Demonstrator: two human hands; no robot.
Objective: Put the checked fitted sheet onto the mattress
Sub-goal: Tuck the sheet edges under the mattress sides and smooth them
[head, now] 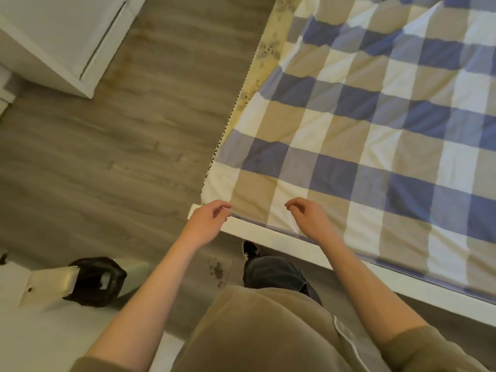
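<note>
Checked fitted sheet (pixel 375 135) lay spread over the mattress (pixel 269 47), its near hem at the hands. Left hand (pixel 208 220) sat at the bed corner, fingers curled, tips at the hem; could not tell if they pinched it. Right hand (pixel 306 217) hovered just above the sheet near the edge, fingers loosely curled, holding nothing. White bed frame (pixel 268 237) ran under both wrists. A strip of yellow floral mattress showed uncovered along the left side. A shoe (pixel 251 249) stood below the frame on the grey wood floor (pixel 120 157). Black bag (pixel 95 277) lower left, white cabinet (pixel 53 36) upper left.
</note>
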